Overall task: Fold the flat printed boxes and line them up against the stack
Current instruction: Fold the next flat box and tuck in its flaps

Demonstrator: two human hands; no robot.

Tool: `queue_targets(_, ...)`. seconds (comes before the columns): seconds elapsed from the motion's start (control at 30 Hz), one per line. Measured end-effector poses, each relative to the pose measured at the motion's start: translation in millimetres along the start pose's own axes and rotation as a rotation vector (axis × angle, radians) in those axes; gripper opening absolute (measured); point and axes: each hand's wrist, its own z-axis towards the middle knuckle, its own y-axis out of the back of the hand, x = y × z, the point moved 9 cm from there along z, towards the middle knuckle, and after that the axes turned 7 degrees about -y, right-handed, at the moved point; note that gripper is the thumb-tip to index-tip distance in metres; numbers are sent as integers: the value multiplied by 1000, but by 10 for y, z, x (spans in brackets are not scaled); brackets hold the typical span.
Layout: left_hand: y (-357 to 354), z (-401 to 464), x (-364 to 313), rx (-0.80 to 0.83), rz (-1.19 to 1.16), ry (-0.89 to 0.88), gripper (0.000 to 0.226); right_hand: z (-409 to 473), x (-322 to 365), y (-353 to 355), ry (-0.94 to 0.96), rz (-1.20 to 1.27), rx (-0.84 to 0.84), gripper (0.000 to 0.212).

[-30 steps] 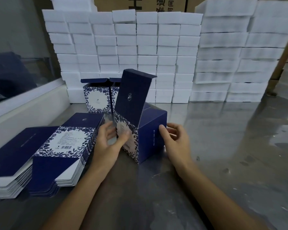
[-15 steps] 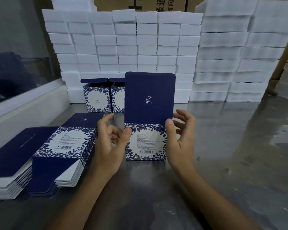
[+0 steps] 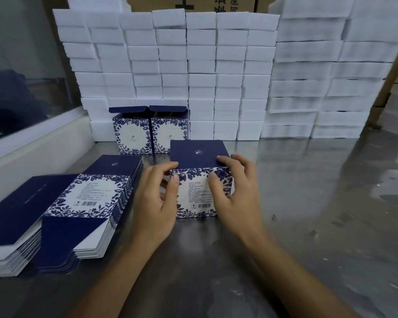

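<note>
Upright folded box [image 3: 199, 180], barcode face toward the person

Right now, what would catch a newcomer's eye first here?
The wall of white blocks at the back of the table, then both hands gripping a blue floral box at centre. Left lies a pile of flat boxes; two folded boxes stand against the wall.
</note>
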Motion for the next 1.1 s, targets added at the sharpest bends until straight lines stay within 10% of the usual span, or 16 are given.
queue_targets(0.33,14,6,-198,-26,29,-103,20,-177,466,-113,356,-354,-109,22)
queue_targets(1.1,-205,-95,39,89,-9,20,33,51,265,-53,233,-164,-100,4)
